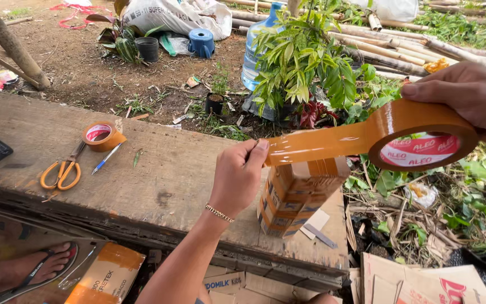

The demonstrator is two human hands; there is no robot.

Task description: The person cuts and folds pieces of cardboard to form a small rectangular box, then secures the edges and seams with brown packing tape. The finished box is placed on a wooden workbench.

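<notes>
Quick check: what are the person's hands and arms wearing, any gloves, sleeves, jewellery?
Both hands are bare, no gloves. The left hand has a thin gold-coloured bead bracelet at the wrist, and its forearm shows no sleeve. The right hand shows no ring or watch; its wrist and arm are out of frame.

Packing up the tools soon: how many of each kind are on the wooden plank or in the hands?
Rolls of brown tape: 2
Scissors: 1
Pens: 1
Taped boxes: 1
Total: 5
</notes>
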